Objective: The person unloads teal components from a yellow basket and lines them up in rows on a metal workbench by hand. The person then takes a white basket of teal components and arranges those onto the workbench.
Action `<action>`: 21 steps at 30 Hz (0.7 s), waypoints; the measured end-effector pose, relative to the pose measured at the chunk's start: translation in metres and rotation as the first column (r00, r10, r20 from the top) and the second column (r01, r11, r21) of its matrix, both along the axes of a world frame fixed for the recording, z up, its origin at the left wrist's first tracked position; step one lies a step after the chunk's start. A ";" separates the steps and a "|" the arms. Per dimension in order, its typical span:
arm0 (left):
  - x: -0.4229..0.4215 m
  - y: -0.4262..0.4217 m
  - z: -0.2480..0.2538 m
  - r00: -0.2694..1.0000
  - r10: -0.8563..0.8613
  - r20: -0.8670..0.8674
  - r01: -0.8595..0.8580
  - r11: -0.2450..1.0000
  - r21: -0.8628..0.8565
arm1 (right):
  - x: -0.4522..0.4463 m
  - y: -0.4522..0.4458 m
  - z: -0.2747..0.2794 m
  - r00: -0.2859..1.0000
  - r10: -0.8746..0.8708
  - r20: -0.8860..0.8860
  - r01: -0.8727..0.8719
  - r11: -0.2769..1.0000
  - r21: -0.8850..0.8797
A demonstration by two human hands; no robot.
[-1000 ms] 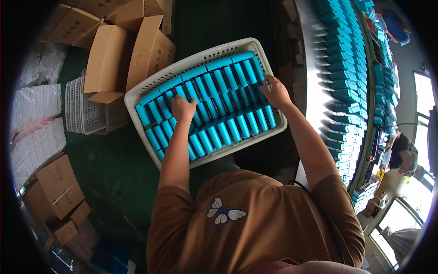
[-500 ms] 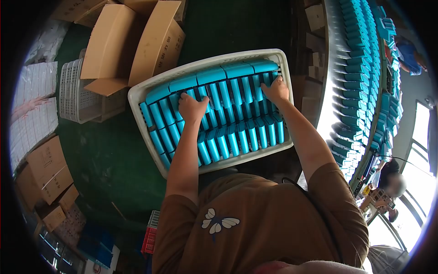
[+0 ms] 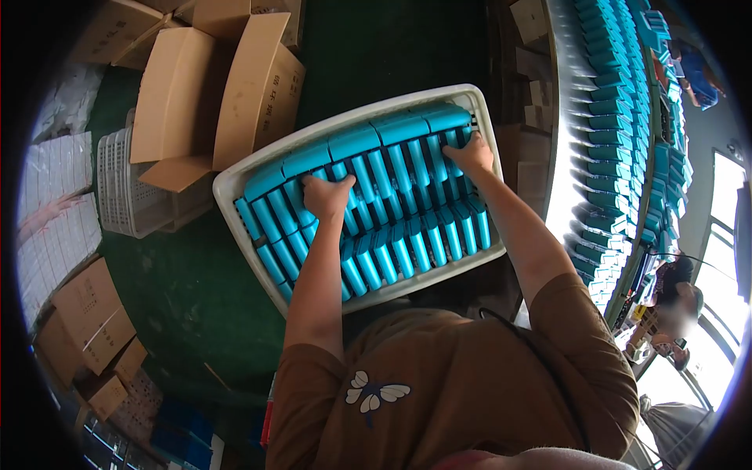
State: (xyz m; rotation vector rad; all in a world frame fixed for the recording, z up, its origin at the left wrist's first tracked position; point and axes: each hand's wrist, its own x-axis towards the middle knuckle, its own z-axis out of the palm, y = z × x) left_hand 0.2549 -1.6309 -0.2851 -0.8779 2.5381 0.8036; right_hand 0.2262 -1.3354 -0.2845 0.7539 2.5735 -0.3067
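A whitish plastic crate (image 3: 223, 182) lies in front of me, tilted in view and packed with rows of teal rectangular cases (image 3: 406, 244). Longer-looking teal pieces (image 3: 352, 141) line its far side. My left hand (image 3: 327, 196) is closed on cases of the upper row, left of the middle, thumb pointing right. At that row's right end my right hand (image 3: 472, 155) grips cases close to the crate's wall. The fingertips of both hands are partly hidden among the cases.
An open cardboard box (image 3: 182, 94) and a white basket (image 3: 113, 184) stand at the left. More cartons (image 3: 90, 305) sit at lower left. To the right, a long metal-topped bench (image 3: 572, 117) carries rows of teal cases. Other people (image 3: 677, 305) are beyond it.
The view has shifted slightly, and the crate appears a little more tilted. Both hands stay at about the same places on the cases.
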 end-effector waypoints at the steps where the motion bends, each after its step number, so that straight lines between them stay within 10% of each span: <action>1: 0.002 -0.001 0.000 0.999 -0.018 -0.033 0.017 0.999 -0.036 | 0.000 0.000 0.002 1.000 0.000 -0.013 0.000 1.000 -0.011; 21: 0.079 -0.006 0.098 0.830 -0.019 -0.558 0.124 0.981 0.152 | 0.134 -0.005 0.131 0.772 -0.336 -0.540 0.184 0.931 -0.316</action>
